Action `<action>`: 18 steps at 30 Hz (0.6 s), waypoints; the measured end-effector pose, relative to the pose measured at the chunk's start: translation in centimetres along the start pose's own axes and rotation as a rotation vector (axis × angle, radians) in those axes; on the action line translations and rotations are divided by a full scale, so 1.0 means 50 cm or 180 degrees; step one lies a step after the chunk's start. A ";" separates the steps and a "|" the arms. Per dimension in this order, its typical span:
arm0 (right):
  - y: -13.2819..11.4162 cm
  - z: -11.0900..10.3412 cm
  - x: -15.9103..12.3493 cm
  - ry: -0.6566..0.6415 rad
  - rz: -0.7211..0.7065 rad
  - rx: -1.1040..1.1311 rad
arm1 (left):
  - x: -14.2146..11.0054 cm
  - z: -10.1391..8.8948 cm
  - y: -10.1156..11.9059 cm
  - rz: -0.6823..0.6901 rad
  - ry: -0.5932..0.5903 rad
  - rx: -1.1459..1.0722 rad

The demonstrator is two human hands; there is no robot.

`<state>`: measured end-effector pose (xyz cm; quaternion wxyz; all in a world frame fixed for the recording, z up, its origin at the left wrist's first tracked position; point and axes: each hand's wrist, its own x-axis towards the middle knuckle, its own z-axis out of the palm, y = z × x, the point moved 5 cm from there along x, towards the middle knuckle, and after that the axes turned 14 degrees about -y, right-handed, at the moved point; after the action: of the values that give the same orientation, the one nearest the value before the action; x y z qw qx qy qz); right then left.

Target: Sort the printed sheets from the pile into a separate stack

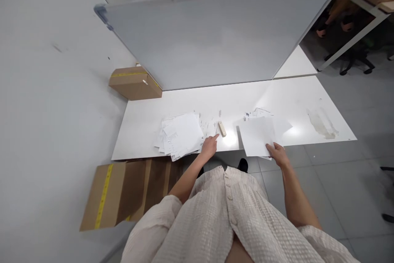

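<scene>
My right hand (278,154) pinches the lower right edge of a white sheet of paper (257,133), thumb on top. The sheet reaches out over the table's front edge and lies above other papers (261,112). My left hand (209,146) rests at the front edge with its index finger stretched out and nothing visibly held. Just beyond that fingertip lies a small beige stapler-like object (222,129), apart from the finger. To the left of my left hand is a loose, uneven pile of white papers (183,133).
A large whiteboard panel (221,37) stands along the back of the white table (298,94). One cardboard box (135,86) sits at the back left; open cardboard boxes (113,189) stand below on the left. A grey smear (323,123) marks the table's right end.
</scene>
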<state>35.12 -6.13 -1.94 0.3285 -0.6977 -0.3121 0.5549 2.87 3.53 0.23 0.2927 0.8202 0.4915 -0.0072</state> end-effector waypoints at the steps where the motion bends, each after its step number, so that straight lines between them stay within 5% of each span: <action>1: 0.002 -0.016 0.003 0.0079 -0.0019 0.0045 | -0.013 -0.010 -0.011 -0.0002 0.0137 -0.0037; 4: 0.011 -0.061 0.017 0.0296 0.0049 -0.0166 | -0.053 -0.042 -0.064 -0.0288 0.0546 -0.0043; 10: 0.004 -0.117 0.022 0.1111 0.0678 -0.2053 | -0.123 -0.084 -0.187 -0.1454 0.0957 0.0380; 14: -0.028 -0.051 0.023 0.0936 0.0291 -0.2297 | -0.137 -0.073 -0.224 -0.1581 0.0542 0.0408; 18: -0.063 0.080 0.022 0.0324 -0.0229 -0.2366 | -0.146 -0.065 -0.224 -0.1530 0.0398 0.0443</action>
<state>31.22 -2.92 -0.71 0.0872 -0.7846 -0.4998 0.3565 -10.87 3.13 -0.21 0.1945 0.6969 0.6877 -0.0596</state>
